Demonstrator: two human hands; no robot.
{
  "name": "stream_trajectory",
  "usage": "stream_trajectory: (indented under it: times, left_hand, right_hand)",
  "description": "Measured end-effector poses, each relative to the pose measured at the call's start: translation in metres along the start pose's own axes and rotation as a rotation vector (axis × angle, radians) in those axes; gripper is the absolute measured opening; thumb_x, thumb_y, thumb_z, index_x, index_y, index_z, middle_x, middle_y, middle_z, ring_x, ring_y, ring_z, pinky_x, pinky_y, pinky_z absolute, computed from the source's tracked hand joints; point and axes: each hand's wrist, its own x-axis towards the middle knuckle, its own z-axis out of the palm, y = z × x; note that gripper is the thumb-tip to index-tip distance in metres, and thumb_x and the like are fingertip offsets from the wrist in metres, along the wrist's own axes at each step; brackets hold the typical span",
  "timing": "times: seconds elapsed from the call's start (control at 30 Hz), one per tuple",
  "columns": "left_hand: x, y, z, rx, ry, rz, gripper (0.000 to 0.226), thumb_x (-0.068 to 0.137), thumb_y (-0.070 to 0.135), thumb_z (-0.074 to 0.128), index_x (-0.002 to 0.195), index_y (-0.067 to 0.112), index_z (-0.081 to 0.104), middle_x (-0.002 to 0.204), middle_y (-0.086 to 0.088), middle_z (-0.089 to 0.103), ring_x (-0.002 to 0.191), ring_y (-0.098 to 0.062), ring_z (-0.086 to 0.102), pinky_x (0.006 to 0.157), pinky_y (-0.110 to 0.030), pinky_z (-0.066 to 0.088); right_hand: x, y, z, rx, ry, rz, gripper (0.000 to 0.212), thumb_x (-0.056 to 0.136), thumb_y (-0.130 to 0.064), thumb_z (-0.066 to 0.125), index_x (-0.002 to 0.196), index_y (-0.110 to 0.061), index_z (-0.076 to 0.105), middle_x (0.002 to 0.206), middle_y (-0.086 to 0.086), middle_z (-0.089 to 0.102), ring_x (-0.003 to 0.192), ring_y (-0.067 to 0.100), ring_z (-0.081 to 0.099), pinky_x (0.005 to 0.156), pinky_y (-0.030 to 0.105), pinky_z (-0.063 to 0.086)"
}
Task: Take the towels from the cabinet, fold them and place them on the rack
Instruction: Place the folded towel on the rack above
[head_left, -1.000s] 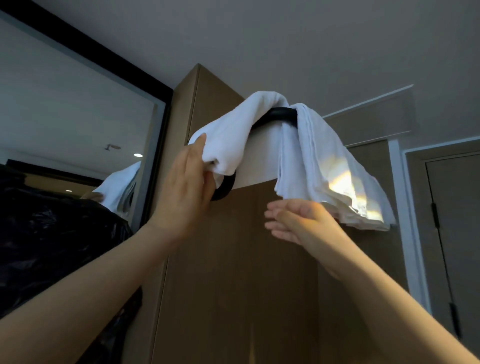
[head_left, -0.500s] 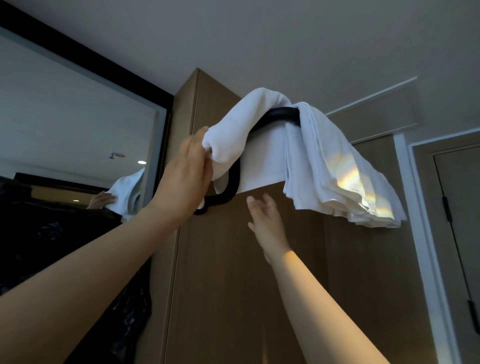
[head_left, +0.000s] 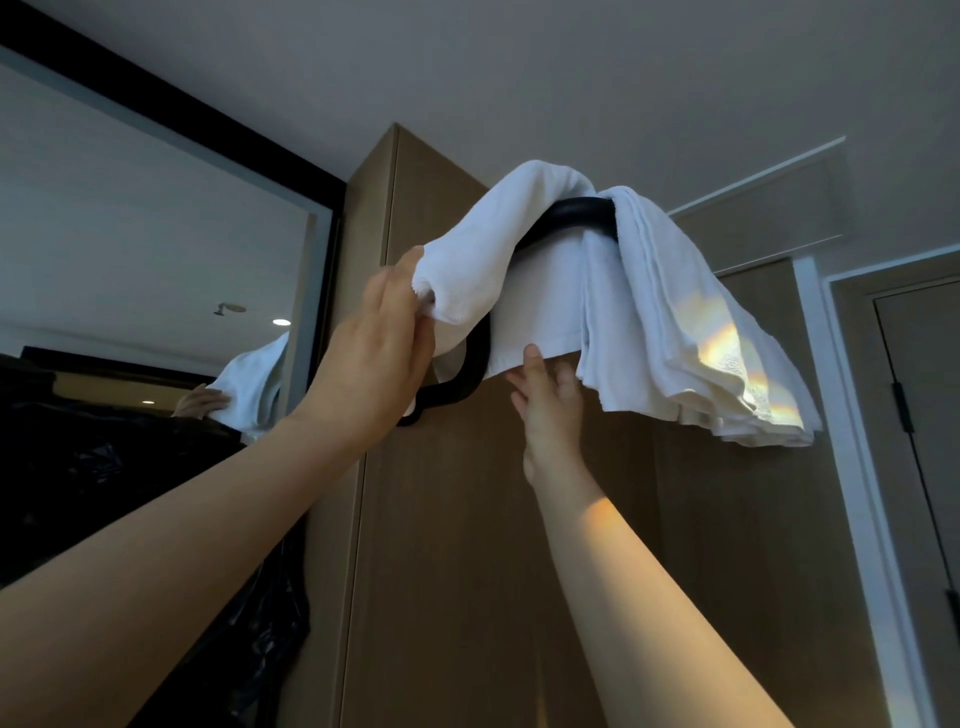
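A black curved rack (head_left: 576, 215) juts from the tall wooden cabinet (head_left: 467, 519) high above me. A white towel (head_left: 498, 244) is draped over the rack's left part, its front end rolled. My left hand (head_left: 379, 348) grips that rolled front end. My right hand (head_left: 548, 395) reaches up under the towel's hanging back flap, with its raised fingers touching the lower hem. A second stack of folded white towels (head_left: 691, 332) hangs over the rack's right part, lit by a patch of sunlight.
A large black-framed mirror (head_left: 156, 249) on the left reflects a hand and towel. Dark plastic wrap (head_left: 130, 493) fills the lower left. A door (head_left: 924, 415) with white trim stands at the right. The ceiling is close above the rack.
My right hand has risen from below the right towel stack to the hem of the left towel. My left hand has lifted the towel's rolled end slightly outward.
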Motion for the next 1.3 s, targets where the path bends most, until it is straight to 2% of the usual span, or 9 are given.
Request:
stream_trajectory:
  times: [0.13, 0.23, 0.43, 0.73, 0.8, 0.87, 0.93, 1.03, 1.3]
  left_hand:
    - [0.000, -0.001, 0.000, 0.012, 0.004, 0.014, 0.049, 0.098, 0.009, 0.044, 0.146, 0.007, 0.034, 0.136, -0.016, 0.046, 0.103, -0.034, 0.056, 0.080, -0.048, 0.050]
    - [-0.002, -0.002, -0.001, 0.023, 0.005, 0.034, 0.048, 0.099, 0.009, 0.044, 0.146, 0.006, 0.035, 0.134, -0.017, 0.047, 0.098, -0.035, 0.058, 0.077, -0.047, 0.051]
    - [0.003, 0.001, 0.004, 0.040, -0.030, 0.019, 0.049, 0.099, 0.011, 0.042, 0.147, 0.008, 0.033, 0.142, -0.015, 0.045, 0.105, -0.037, 0.059, 0.080, -0.048, 0.051]
    - [-0.009, 0.009, 0.020, 0.032, -0.081, -0.005, 0.044, 0.099, 0.014, 0.046, 0.141, 0.001, 0.040, 0.128, -0.020, 0.055, 0.094, -0.041, 0.060, 0.072, -0.030, 0.037]
    - [-0.008, 0.009, 0.022, 0.028, -0.067, -0.012, 0.044, 0.099, 0.015, 0.047, 0.141, 0.003, 0.040, 0.125, -0.019, 0.056, 0.092, -0.040, 0.060, 0.071, -0.031, 0.039]
    - [-0.007, 0.009, 0.024, 0.029, -0.071, -0.013, 0.045, 0.099, 0.016, 0.046, 0.142, 0.005, 0.040, 0.124, -0.016, 0.057, 0.092, -0.038, 0.060, 0.073, -0.038, 0.047]
    - [-0.009, 0.010, 0.027, 0.022, -0.074, -0.010, 0.045, 0.099, 0.016, 0.046, 0.142, 0.006, 0.039, 0.123, -0.015, 0.057, 0.095, -0.037, 0.060, 0.077, -0.043, 0.050]
    - [-0.012, 0.010, 0.028, -0.022, -0.039, 0.015, 0.044, 0.097, 0.011, 0.051, 0.140, 0.007, 0.041, 0.124, -0.015, 0.058, 0.103, -0.025, 0.054, 0.078, -0.035, 0.046]
    - [-0.010, 0.013, 0.019, -0.121, -0.058, 0.038, 0.054, 0.091, 0.024, 0.062, 0.140, 0.018, 0.040, 0.124, 0.001, 0.058, 0.103, -0.009, 0.050, 0.074, -0.022, 0.041]
  right_hand:
    - [0.005, -0.004, 0.011, 0.017, 0.086, 0.007, 0.024, 0.095, -0.031, 0.064, 0.082, -0.011, 0.065, 0.081, -0.007, 0.062, 0.082, 0.007, 0.065, 0.096, 0.029, 0.052]
    - [-0.004, 0.005, 0.013, -0.160, 0.162, -0.174, 0.042, 0.093, -0.026, 0.067, 0.067, 0.004, 0.054, 0.065, 0.000, 0.048, 0.060, 0.014, 0.056, 0.067, 0.021, 0.046]
    - [-0.031, 0.027, 0.010, -0.416, 0.233, -0.492, 0.016, 0.093, -0.015, 0.066, 0.095, -0.003, 0.077, 0.102, 0.003, 0.069, 0.090, 0.006, 0.063, 0.078, 0.007, 0.045]
    - [-0.043, 0.017, 0.003, -0.640, 0.214, -0.495, 0.021, 0.095, -0.024, 0.063, 0.086, -0.009, 0.074, 0.121, 0.004, 0.054, 0.114, 0.017, 0.044, 0.100, 0.029, 0.041]
    - [-0.046, 0.009, -0.004, -0.590, 0.134, -0.372, 0.027, 0.096, -0.029, 0.061, 0.071, -0.022, 0.068, 0.147, 0.003, 0.037, 0.134, 0.015, 0.033, 0.109, 0.025, 0.034]
    - [-0.048, -0.003, -0.009, -0.446, 0.012, -0.285, 0.039, 0.097, -0.027, 0.059, 0.058, -0.026, 0.060, 0.157, -0.009, 0.028, 0.138, 0.002, 0.034, 0.099, 0.005, 0.029]
    - [-0.047, -0.012, -0.014, -0.315, -0.038, -0.279, 0.034, 0.097, -0.020, 0.057, 0.063, -0.018, 0.062, 0.130, -0.009, 0.057, 0.109, -0.003, 0.057, 0.086, 0.007, 0.037]
    - [-0.047, -0.018, -0.012, -0.115, -0.018, -0.225, 0.020, 0.094, -0.014, 0.058, 0.077, -0.014, 0.068, 0.082, -0.008, 0.066, 0.083, 0.002, 0.062, 0.083, 0.020, 0.046]
    - [-0.052, -0.041, 0.001, 0.170, 0.021, -0.219, 0.014, 0.098, -0.017, 0.059, 0.102, -0.004, 0.056, 0.089, -0.004, 0.072, 0.092, 0.010, 0.071, 0.087, 0.025, 0.055]
